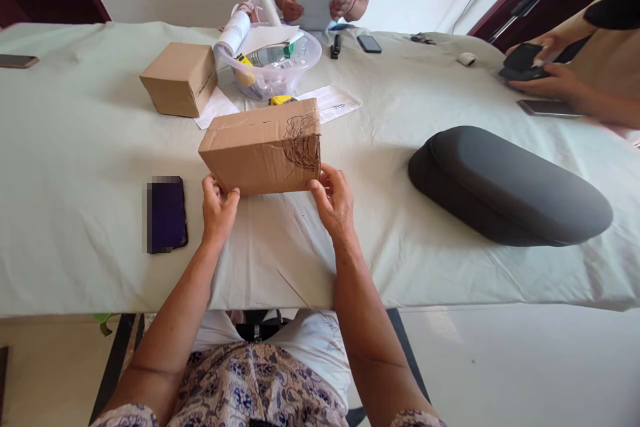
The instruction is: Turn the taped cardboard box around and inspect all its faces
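Observation:
Between my two hands is a brown cardboard box (255, 153), with dark pen scribbles on its right end. My left hand (220, 210) grips the lower left corner, thumb on the near face and fingers partly hidden behind it. At the lower right corner, my right hand (334, 200) is closed on the same box, its thumb on the near side. The box looks slightly tilted; whether its underside touches the cloth I cannot tell. A dark phone (169, 215), partly blurred out, lies left of my left hand.
A second cardboard box (180, 80) stands behind, beside a translucent basin (305, 60) with paper rolls and plastic bottles. A yellow tape measure (283, 100) and printed sheet (335, 103) lie behind my box. A dark grey case (510, 187) sits right. Two other people are at the table.

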